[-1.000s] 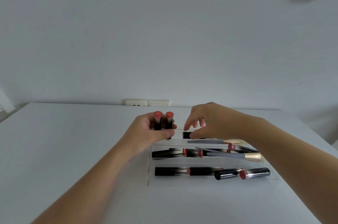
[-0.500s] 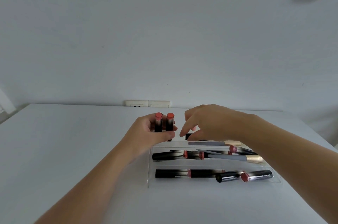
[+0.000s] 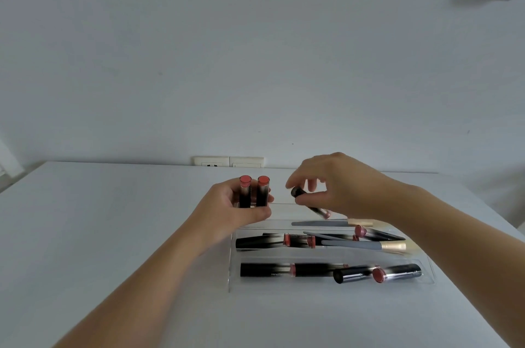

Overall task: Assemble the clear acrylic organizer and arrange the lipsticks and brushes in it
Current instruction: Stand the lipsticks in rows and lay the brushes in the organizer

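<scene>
The clear organizer (image 3: 230, 276) sits on the white surface (image 3: 113, 234), and its rows run left to right. In the nearest row, a long black lipstick (image 3: 265, 270) lies flat, pointing left and right. It has tiny white writing on it, too small to read. Beside it on the right lie a shiny lipstick (image 3: 353, 275) and a lipstick with a pink end (image 3: 396, 273), both tilted a little.

In the next row back, more lipsticks (image 3: 260, 242) lie flat, left to right. A grey brush with a gold band (image 3: 366, 245) lies across them, its thin end pointing left. One row farther, a second grey brush (image 3: 321, 223) lies the same way.

Behind that, the left hand (image 3: 230, 211) holds two lipsticks (image 3: 253, 194) standing up side by side, red tops up. Its grip is wrapped around them. The right hand (image 3: 338, 185) pinches one dark lipstick (image 3: 309, 203) above the back of the organizer. That lipstick is tilted, dark end up and left, pink end down and right.

A wall socket (image 3: 228, 161) is at the far edge.
</scene>
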Motion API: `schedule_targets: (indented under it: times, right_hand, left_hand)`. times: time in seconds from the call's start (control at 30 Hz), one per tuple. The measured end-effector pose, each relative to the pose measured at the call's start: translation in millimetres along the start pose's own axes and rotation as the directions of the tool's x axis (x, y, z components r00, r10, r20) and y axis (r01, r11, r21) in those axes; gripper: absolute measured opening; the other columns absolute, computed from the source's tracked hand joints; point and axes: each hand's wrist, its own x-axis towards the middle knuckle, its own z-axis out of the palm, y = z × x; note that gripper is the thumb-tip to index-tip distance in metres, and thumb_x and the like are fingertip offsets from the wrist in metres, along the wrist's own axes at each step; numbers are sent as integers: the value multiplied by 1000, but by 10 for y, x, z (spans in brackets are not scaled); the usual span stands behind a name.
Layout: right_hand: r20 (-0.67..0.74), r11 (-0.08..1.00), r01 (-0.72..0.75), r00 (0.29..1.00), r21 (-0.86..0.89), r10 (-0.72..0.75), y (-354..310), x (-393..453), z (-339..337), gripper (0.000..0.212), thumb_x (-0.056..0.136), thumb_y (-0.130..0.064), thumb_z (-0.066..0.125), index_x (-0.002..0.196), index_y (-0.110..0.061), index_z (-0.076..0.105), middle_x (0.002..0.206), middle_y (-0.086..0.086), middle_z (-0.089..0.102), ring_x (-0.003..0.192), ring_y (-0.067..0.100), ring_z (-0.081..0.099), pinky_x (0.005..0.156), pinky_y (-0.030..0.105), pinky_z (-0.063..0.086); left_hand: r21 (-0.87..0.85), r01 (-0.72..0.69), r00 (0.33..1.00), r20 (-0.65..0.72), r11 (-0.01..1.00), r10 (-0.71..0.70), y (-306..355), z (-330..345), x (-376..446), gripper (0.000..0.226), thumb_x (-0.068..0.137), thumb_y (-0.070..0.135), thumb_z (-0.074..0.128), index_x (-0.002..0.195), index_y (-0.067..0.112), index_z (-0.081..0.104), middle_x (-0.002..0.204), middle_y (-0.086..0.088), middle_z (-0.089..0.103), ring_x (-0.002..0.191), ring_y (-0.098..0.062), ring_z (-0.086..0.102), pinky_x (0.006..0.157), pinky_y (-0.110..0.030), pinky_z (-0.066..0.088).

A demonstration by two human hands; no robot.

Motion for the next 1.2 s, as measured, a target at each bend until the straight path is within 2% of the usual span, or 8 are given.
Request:
schedule_targets:
  times: [0.13,0.3,0.53,0.67,0.87,0.93,1.03,1.2]
  right_hand:
    - [-93,963,-72,991,260,100,68,-109,-79,31,85,-26,77,105,-48,67,89,-23,70,83,-1,67,75,13,52]
    - [-55,917,-183,975,355,216,181,-258,-129,20,82,-26,78,95,-40,73,81,-17,76,79,16,74,84,42,60]
    - [170,972,-232,960,40,222,182,-217,-169,30,82,-16,67,104,-37,71,88,-17,67,69,6,65,58,16,50]
    - [207,964,-226,945,-140,252,143,-143,-132,21,80,-24,64,92,-40,63,91,-15,61,76,12,65,60,22,49]
    - [181,973,-161,965,-166,190,186,-100,-19,8,85,-40,68,90,-36,64,92,-17,57,83,6,57,66,23,43]
    - [176,981,-160,968,-109,177,231,-106,-56,12,86,-46,70,95,-38,67,98,-18,55,88,3,55,72,21,43]
    - [100,959,-213,975,186,197,222,-132,-89,10,83,-44,77,90,-39,71,81,-16,63,65,0,54,60,14,43]
    - [-30,761,-224,952,608,305,108,-131,48,5,80,-29,82,82,-31,78,74,-5,77,63,2,64,57,11,46]
  left_hand:
    - [51,20,999,37,998,-22,24,-14,-17,37,67,32,85,101,39,74,108,6,77,105,-9,71,98,-33,50]
    - [152,65,995,71,986,-76,36,-43,-38,44,63,41,84,104,34,74,106,13,77,102,-3,71,97,-29,49]
    - [203,76,994,66,976,-92,69,-27,-58,33,65,45,81,96,39,76,104,14,77,99,-1,71,89,-22,47]
    - [212,74,994,63,975,-89,69,-28,-59,33,64,46,81,95,38,76,104,13,77,99,-3,71,92,-26,48]
    - [225,72,994,66,972,-89,67,-34,-56,34,63,48,81,95,38,76,103,13,77,99,-3,71,93,-27,49]
    - [228,71,994,63,971,-88,70,-29,-55,34,63,48,81,95,39,76,103,13,77,98,-2,71,91,-25,48]
    - [224,74,994,57,972,-89,71,-18,-58,32,63,46,81,94,40,76,101,14,77,96,-1,71,88,-22,47]
    - [218,70,995,49,973,-82,64,-21,-53,36,61,47,81,96,42,75,102,15,77,96,-2,72,91,-25,49]
